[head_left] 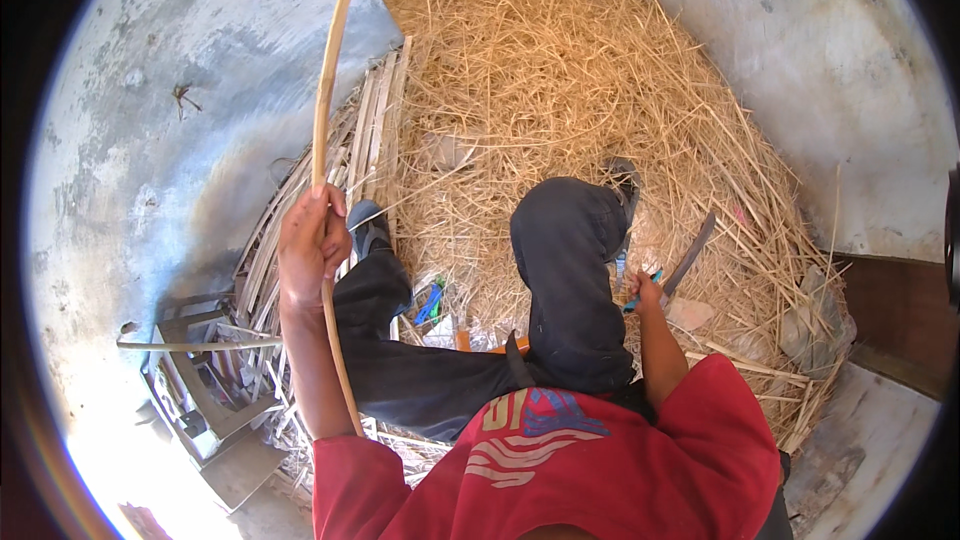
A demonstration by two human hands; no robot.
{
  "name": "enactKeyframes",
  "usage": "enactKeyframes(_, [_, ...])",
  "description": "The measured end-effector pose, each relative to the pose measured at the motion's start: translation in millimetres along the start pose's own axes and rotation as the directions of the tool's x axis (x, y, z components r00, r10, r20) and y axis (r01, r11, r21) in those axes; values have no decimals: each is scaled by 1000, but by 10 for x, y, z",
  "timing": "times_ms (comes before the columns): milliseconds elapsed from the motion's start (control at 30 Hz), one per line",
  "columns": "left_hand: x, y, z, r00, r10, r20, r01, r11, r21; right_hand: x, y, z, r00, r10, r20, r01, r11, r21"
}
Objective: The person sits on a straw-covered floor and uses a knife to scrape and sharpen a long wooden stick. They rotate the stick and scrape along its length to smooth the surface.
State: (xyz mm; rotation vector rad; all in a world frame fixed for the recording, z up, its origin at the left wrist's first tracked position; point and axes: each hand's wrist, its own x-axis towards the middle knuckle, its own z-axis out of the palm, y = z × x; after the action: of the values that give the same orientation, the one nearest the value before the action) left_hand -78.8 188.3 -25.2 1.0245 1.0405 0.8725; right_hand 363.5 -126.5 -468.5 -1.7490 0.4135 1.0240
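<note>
A long, pale bamboo strip (pixel 328 80) stands nearly upright on my left, running from the top edge of the view down along my forearm. My left hand (pixel 315 235) is closed around it partway along its length. To the right of my bent right knee, my right hand (pixel 645 292) grips the teal handle of a long-bladed knife (pixel 692 255). Its dark blade points up and away over the shavings, apart from the bamboo strip. My fingers partly cover the handle.
Straw-like shavings (pixel 560 70) are heaped ahead and to the right. Split strips (pixel 375 125) lie along the left wall (pixel 215 70). A wooden frame (pixel 190 380) stands at lower left, a grey stone (pixel 815 325) at right. Something blue (pixel 430 302) lies between my legs.
</note>
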Motion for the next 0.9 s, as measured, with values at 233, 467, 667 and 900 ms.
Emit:
enactKeyframes(233, [-225, 99, -138, 998, 26, -62, -27, 999, -18, 9, -88, -672, 961, 195, 197, -138, 954, -267])
enactKeyframes(467, [-405, 99, -243, 994, 68, -87, -67, 998, 15, -139, -121, -536, 960, 162, 229, -84, 945, -316])
enactKeyframes(667, [-430, 57, -273, 992, 50, -115, -49, 999, 6, -388, -216, -302, 964, 177, 200, -96, 927, -361])
enactKeyframes(900, [-375, 49, -251, 995, 54, -84, -56, 998, -12, -610, -536, -183, 985, 120, 125, -66, 927, -370])
